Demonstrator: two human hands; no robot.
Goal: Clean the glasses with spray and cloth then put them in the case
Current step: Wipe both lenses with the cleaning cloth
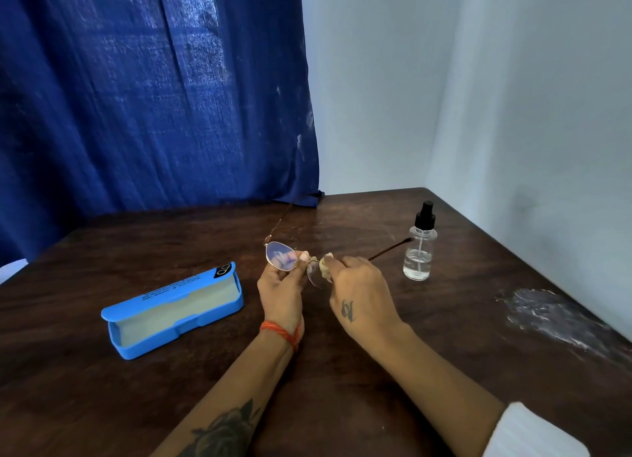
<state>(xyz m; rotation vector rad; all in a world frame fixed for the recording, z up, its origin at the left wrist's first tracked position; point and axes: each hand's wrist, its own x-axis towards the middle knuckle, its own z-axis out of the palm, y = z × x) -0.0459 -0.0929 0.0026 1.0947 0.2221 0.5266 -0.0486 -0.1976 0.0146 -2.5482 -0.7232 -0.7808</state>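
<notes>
At frame centre, the left hand (pixel 281 290) is pinching the glasses (pixel 293 260) at the rim while the right hand (pixel 362 297) is pressing the cloth (pixel 325 269) onto one lens. Light, thin-framed, probably fragile: best held by the rim.

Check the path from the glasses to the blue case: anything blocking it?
Nothing visible blocks it. The glasses are held above the table, left hand gripping them, right hand pressing the cloth on a lens. The case lies open to the left, bare wood between. The spray bottle stands on the opposite side.
</notes>
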